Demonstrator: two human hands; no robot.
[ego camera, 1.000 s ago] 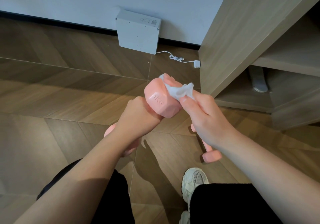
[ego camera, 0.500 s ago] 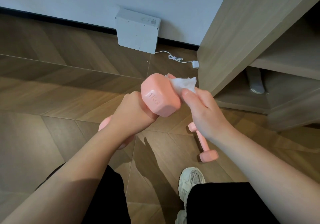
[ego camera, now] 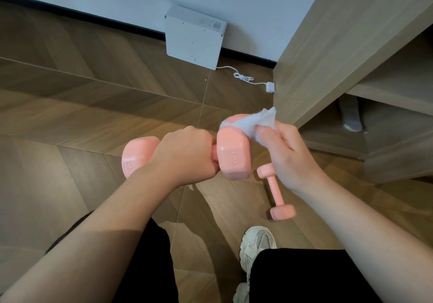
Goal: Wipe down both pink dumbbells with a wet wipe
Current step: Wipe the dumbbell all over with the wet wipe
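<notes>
The held dumbbell (ego camera: pixel 232 155) has swung from a tilted, head-up pose to lie nearly level across the body, and the wet wipe (ego camera: pixel 254 124) has slid from the side of the right-hand head to its far upper edge; I judge the wiping of this head is moving round to a fresh face, with the first dumbbell still in work. The left hand (ego camera: pixel 185 155) is the holding grip, its fingers closed tight round the handle, so that one pink head shows just left of the grip and the other, marked with its weight, just right of it. The right hand (ego camera: pixel 285 153) is pinching the wipe between thumb and fingers, pressing it on the top far corner of that right head, which lies just left of this grip and touching the wipe. The second dumbbell (ego camera: pixel 276 191) lies on the wooden floor (ego camera: pixel 70 185), below the right hand and near the shoe (ego camera: pixel 257 244), untouched by either grip; it looks not yet begun, so roughly half the task or more remains.
</notes>
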